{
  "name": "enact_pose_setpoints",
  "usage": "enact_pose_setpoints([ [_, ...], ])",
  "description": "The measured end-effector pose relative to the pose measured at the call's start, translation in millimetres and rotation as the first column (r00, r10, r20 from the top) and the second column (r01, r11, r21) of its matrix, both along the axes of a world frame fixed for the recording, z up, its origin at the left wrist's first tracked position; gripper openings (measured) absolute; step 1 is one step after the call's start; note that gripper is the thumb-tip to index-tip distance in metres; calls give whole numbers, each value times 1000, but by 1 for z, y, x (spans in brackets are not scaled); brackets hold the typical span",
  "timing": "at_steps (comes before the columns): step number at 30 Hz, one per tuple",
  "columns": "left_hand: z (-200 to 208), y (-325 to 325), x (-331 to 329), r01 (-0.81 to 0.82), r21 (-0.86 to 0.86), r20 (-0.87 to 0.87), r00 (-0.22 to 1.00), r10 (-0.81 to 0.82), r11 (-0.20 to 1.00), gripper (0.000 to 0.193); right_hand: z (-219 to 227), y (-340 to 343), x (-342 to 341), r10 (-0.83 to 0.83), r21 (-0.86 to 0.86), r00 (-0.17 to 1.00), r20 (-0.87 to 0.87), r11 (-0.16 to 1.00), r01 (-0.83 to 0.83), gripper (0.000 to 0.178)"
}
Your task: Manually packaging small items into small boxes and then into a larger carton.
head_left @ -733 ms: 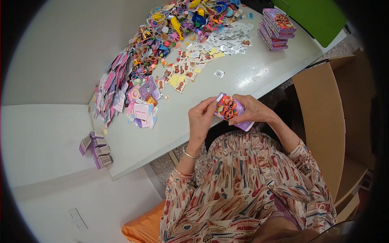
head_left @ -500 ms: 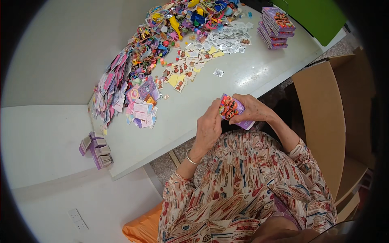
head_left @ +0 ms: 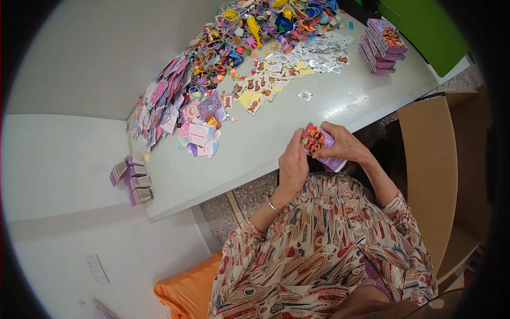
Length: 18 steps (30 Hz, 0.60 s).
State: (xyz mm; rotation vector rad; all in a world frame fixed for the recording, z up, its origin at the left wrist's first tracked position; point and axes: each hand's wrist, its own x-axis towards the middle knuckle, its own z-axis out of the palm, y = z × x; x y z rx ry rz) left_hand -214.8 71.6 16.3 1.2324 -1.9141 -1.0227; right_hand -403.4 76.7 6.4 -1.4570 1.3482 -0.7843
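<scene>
Above my lap, by the table's front edge, I hold a small purple cardboard box [head_left: 333, 162] with red cartoon figures on its front. My right hand [head_left: 344, 144] grips it from the right, thumb lying across the front. My left hand [head_left: 294, 166] is closed along the box's left edge, its fingertips partly hidden behind the box. Beyond my hands, one small white printed packet [head_left: 305, 95] lies alone on the table [head_left: 255, 154]. Farther off are scattered sticker cards [head_left: 254, 107] with brown figures and a heap of small silvery-white packets [head_left: 321, 52].
Colourful trinkets [head_left: 228, 40] and pink cards [head_left: 161, 95] are piled along the wall. A stack of purple boxes [head_left: 383, 45] stands at the back right, by a green panel [head_left: 425, 32]. Purple card bundles [head_left: 134, 182] sit at the left end. An open carton [head_left: 427, 154] is at my right.
The whole view has shifted, with the table and piles appearing farther right. Both hands keep the purple box between them, with almost the same grip.
</scene>
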Motion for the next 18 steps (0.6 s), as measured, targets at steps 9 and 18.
enact_pose_setpoints([
  [9, 1, -52, 23, 80, 405, -576, 796, 186, 911, 30, 31, -8, -34, -114, 179, 893, 435, 983, 38, 113],
  [18, -14, -58, 8, 255, 558, -576, 804, 147, 790, 21, 7, -12, 10, -238, -395, 971, 3, 892, 220, 91],
])
